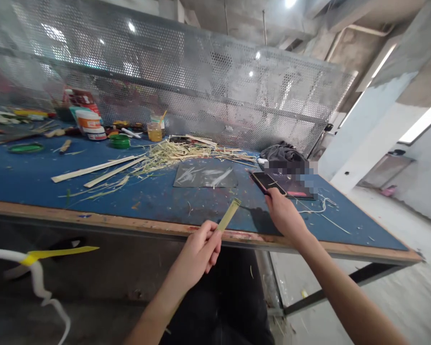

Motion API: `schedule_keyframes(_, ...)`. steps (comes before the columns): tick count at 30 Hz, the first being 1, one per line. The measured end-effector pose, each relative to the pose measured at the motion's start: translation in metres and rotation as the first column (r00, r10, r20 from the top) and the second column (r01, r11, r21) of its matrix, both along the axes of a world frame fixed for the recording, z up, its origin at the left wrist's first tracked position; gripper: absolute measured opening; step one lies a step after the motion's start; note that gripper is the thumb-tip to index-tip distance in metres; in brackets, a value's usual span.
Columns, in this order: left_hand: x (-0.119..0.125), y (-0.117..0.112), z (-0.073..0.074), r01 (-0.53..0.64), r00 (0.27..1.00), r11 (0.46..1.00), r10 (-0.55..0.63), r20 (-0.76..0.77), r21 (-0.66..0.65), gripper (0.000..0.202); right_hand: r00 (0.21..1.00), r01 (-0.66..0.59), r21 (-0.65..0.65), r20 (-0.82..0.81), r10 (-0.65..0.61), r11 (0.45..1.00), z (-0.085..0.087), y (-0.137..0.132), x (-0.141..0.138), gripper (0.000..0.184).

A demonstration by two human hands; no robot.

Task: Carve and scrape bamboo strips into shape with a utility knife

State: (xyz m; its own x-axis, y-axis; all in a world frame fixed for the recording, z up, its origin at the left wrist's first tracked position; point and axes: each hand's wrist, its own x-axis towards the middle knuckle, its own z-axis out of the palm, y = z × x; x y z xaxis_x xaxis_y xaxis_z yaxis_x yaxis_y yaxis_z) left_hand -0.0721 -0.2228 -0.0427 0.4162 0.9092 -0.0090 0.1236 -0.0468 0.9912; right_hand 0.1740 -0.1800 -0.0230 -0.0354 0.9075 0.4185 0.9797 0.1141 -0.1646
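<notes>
My left hand [200, 251] is closed around a short yellow-green bamboo strip [229, 213], which sticks up and to the right over the front edge of the blue worktable [28, 177]. My right hand [283, 212] reaches onto the table and grips the near end of a dark phone [266, 181] that lies flat on the blue top. A second dark device with a red bar [297, 192] lies just right of the phone.
A grey mat [205, 176] with shavings lies mid-table. Long bamboo slats [93, 169] and a heap of shavings [172, 152] sit left of centre. Tubs [90, 125], a green lid [119, 141] and a cup [154, 131] stand at the back before a perforated metal screen [201, 91]. Dark cloth [280, 152] lies far right.
</notes>
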Motion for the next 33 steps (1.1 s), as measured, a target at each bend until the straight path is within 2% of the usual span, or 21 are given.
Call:
schedule_keyframes(2,-0.001,0.003,0.011,0.008,0.984,0.983,0.024,-0.175,0.185,0.029,0.998,-0.001,0.013,-0.063,0.001,1.0,0.006,-0.023,0.004,0.02)
schedule_keyframes(3,-0.001,0.005,0.018,0.026,0.956,0.951,0.067,-0.286,0.309,0.026,0.994,-0.016,0.016,-0.112,0.017,1.0,0.007,-0.037,0.005,0.02)
schedule_keyframes(4,0.0,0.009,0.026,0.055,0.907,0.894,0.142,-0.396,0.445,0.023,0.984,-0.031,0.021,-0.175,0.034,0.999,0.007,-0.051,0.005,0.02)
schedule_keyframes(5,0.002,0.012,0.032,0.099,0.846,0.811,0.237,-0.478,0.576,0.02,0.961,-0.047,0.024,-0.272,0.051,0.999,0.005,-0.065,0.005,0.02)
schedule_keyframes(7,0.009,0.02,0.039,0.224,0.719,0.62,0.416,-0.557,0.752,0.02,0.881,-0.053,0.009,-0.47,0.051,0.999,-0.004,-0.092,0.001,0.022)
schedule_keyframes(8,0.014,0.023,0.039,0.287,0.67,0.542,0.476,-0.57,0.79,0.024,0.835,-0.05,-0.008,-0.549,0.037,0.999,-0.011,-0.104,-0.002,0.024)
schedule_keyframes(9,0.019,0.026,0.036,0.344,0.629,0.49,0.513,-0.584,0.801,0.029,0.8,-0.036,-0.025,-0.599,0.014,0.999,-0.019,-0.113,-0.005,0.028)
schedule_keyframes(10,0.024,0.028,0.031,0.391,0.599,0.461,0.53,-0.6,0.797,0.033,0.779,-0.016,-0.036,-0.627,-0.011,0.999,-0.027,-0.121,-0.008,0.032)
schedule_keyframes(13,0.037,0.029,0.011,0.442,0.566,0.448,0.532,-0.63,0.777,0.034,0.801,0.033,-0.03,-0.597,-0.044,0.999,-0.049,-0.133,-0.015,0.044)
schedule_keyframes(17,0.044,0.023,-0.002,0.379,0.63,0.444,0.52,-0.578,0.812,0.029,0.876,-0.073,-0.047,-0.48,0.042,0.996,-0.058,-0.129,-0.016,0.05)
schedule_keyframes(20,0.045,0.022,-0.003,0.393,0.648,0.419,0.506,-0.57,0.819,0.027,0.906,-0.083,-0.085,-0.42,0.04,0.993,-0.053,-0.119,-0.015,0.052)
schedule_keyframes(24,0.051,0.023,-0.005,0.444,0.626,0.387,0.512,-0.589,0.808,0.036,0.94,-0.053,-0.147,-0.341,0.0,0.988,-0.041,-0.114,-0.018,0.051)
schedule_keyframes(26,0.055,0.022,-0.009,0.443,0.634,0.36,0.522,-0.571,0.821,0.041,0.944,-0.003,-0.175,-0.325,-0.055,0.984,-0.035,-0.116,-0.02,0.048)
schedule_keyframes(30,0.063,0.021,-0.018,0.42,0.7,0.285,0.502,-0.508,0.862,0.054,0.941,0.1,-0.251,-0.29,-0.173,0.963,-0.023,-0.115,-0.025,0.033)
schedule_keyframes(33,0.067,0.023,-0.024,0.403,0.716,0.261,0.508,-0.479,0.877,0.061,0.954,0.162,-0.283,-0.2,-0.223,0.945,-0.018,-0.109,-0.026,0.028)
